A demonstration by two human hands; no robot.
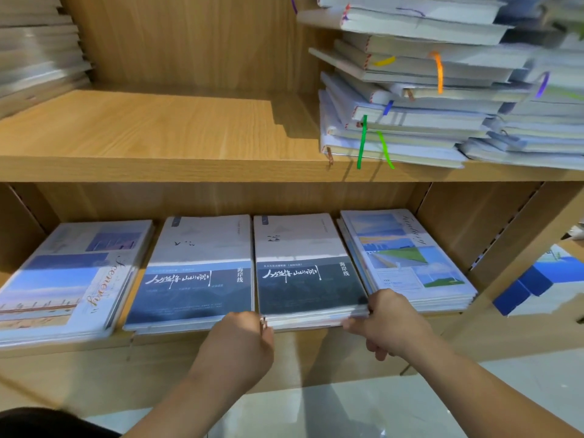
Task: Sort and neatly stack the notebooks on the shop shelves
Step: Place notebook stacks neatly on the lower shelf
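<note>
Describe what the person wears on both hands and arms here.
Left hand and right hand are both bare: no gloves, and no watch or bracelet visible. Both forearms are bare up to the frame edge, no sleeves showing.

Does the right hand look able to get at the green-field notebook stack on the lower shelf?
Likely yes, once freed: the right hand grips a corner of the dark-cover stack, and the green-field stack lies right beside it, uncovered, with nothing between them.
</note>
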